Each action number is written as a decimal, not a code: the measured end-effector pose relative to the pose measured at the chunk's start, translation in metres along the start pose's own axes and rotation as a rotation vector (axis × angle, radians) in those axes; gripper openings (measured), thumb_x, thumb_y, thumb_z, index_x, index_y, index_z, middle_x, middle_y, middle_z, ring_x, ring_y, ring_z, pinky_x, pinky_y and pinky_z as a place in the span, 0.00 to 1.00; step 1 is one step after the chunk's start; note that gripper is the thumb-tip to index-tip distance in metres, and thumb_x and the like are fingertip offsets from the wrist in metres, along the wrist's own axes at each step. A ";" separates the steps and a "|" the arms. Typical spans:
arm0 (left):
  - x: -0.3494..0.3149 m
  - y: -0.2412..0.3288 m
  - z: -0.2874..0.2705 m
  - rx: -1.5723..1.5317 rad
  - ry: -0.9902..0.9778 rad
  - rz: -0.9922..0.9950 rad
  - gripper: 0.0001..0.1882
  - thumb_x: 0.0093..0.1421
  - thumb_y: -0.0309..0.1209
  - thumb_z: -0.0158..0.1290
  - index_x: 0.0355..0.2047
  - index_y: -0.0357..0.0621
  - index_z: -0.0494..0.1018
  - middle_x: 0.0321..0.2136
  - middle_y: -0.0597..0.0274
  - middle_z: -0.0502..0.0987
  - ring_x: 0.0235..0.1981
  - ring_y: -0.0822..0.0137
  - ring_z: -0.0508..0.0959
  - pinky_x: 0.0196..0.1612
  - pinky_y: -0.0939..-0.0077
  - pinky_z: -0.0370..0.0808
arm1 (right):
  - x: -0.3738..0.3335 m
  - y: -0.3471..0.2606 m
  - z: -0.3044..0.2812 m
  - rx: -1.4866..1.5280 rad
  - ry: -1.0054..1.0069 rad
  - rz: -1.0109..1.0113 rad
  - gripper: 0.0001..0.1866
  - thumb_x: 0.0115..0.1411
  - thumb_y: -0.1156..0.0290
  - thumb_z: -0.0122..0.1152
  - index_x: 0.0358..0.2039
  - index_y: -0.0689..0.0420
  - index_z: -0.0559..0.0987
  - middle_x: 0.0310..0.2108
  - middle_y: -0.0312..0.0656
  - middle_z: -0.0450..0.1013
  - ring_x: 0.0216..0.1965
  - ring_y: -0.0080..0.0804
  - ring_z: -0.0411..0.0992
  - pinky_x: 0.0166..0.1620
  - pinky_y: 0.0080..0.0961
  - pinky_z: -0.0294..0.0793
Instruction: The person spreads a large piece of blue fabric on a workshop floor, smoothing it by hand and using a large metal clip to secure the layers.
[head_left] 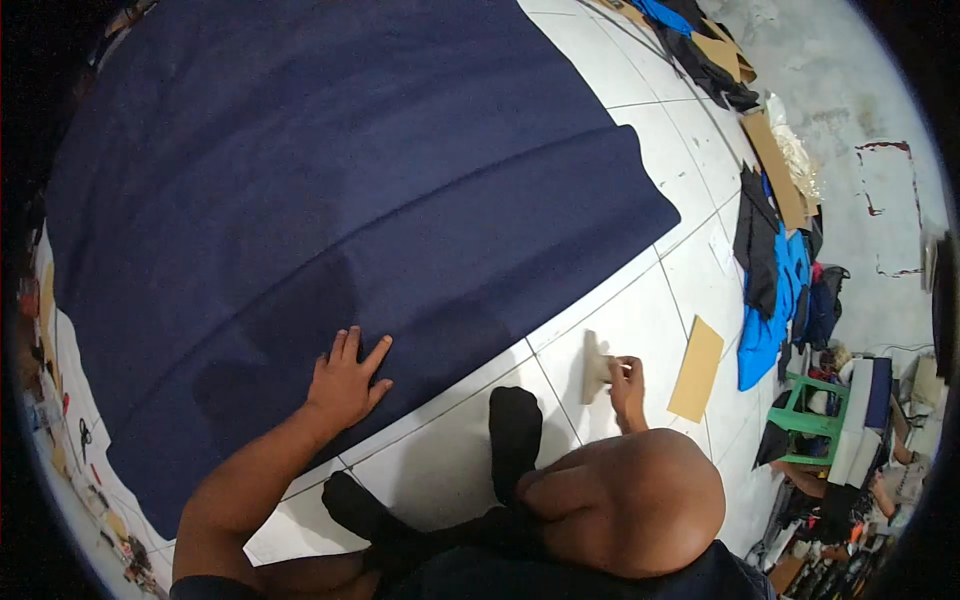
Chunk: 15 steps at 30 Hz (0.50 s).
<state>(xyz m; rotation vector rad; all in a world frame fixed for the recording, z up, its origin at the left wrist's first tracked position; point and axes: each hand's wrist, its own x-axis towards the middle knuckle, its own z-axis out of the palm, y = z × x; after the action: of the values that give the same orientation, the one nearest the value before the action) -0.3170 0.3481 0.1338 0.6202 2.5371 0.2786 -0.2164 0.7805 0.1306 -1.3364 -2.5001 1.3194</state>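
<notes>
On the white tiled floor (640, 320) a large sheet of dark navy cloth (330, 200) lies spread flat, covering most of the view from the upper left down toward the person's body. Its near edge runs slantwise across the tiles, and its right corner ends near the middle right of the picture. The left hand (345, 380) rests palm down on the cloth just inside that near edge, fingers stretched out and slightly spread, gripping nothing. The right hand (627, 383) is off the cloth, over a bare tile to the right, with its fingers curled around a small pale block (594, 365) that stands on the floor; the block's flat side faces the cloth, and the two are apart. Just beside this hand, further right, a tan cardboard piece (697, 368) lies flat on the tile. The person sits on the floor with a bare knee (640, 500) raised under the right arm and both feet in black socks (515, 430) resting on the tiles between the two hands. Along the right side of the floor lie heaps of black and bright blue fabric (765, 310) and more cardboard sheets (775, 165), and a green stool (805, 405) stands near them. At the far left edge a pair of scissors (85, 435) lies beside scattered small items.
</notes>
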 end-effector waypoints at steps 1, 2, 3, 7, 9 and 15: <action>0.001 0.002 -0.004 0.016 -0.029 -0.005 0.36 0.58 0.48 0.51 0.64 0.63 0.51 0.60 0.37 0.52 0.62 0.41 0.54 0.56 0.44 0.62 | -0.009 -0.009 0.005 0.186 0.007 0.161 0.15 0.60 0.65 0.55 0.41 0.64 0.72 0.31 0.46 0.73 0.31 0.31 0.71 0.36 0.26 0.73; 0.002 0.005 -0.006 0.031 -0.026 -0.010 0.36 0.57 0.49 0.52 0.64 0.65 0.51 0.60 0.38 0.52 0.62 0.42 0.54 0.54 0.44 0.65 | -0.006 0.008 0.007 0.371 -0.131 0.229 0.16 0.59 0.65 0.56 0.41 0.65 0.72 0.32 0.46 0.72 0.30 0.31 0.72 0.35 0.25 0.74; 0.004 0.006 -0.006 0.020 -0.023 -0.015 0.36 0.57 0.49 0.52 0.64 0.65 0.51 0.60 0.38 0.52 0.62 0.42 0.54 0.54 0.44 0.65 | -0.006 0.009 0.014 0.557 -0.284 0.295 0.17 0.58 0.66 0.56 0.41 0.66 0.71 0.32 0.46 0.72 0.30 0.31 0.72 0.35 0.25 0.75; 0.009 0.008 0.001 0.077 -0.068 -0.026 0.39 0.55 0.51 0.54 0.64 0.67 0.50 0.60 0.39 0.50 0.63 0.42 0.52 0.56 0.43 0.64 | -0.015 0.013 0.020 0.470 -0.386 0.411 0.20 0.56 0.65 0.63 0.39 0.69 0.73 0.30 0.45 0.72 0.29 0.29 0.72 0.34 0.22 0.76; 0.010 0.010 0.000 0.092 -0.081 -0.040 0.39 0.54 0.52 0.55 0.64 0.68 0.51 0.60 0.38 0.49 0.63 0.41 0.51 0.56 0.42 0.63 | -0.017 0.007 0.027 0.439 -0.378 0.396 0.19 0.57 0.63 0.62 0.39 0.68 0.73 0.30 0.44 0.73 0.30 0.28 0.73 0.36 0.22 0.76; 0.013 0.012 -0.003 0.151 -0.117 -0.044 0.38 0.56 0.52 0.53 0.64 0.68 0.50 0.60 0.42 0.50 0.63 0.45 0.51 0.55 0.44 0.66 | 0.000 -0.013 0.057 0.657 -0.386 0.403 0.12 0.60 0.67 0.59 0.36 0.64 0.74 0.27 0.41 0.74 0.28 0.26 0.73 0.34 0.22 0.77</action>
<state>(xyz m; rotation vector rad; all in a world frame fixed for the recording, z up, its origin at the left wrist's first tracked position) -0.3243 0.3644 0.1347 0.6183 2.4704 0.0335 -0.2465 0.7388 0.1030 -1.5432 -1.6998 2.3986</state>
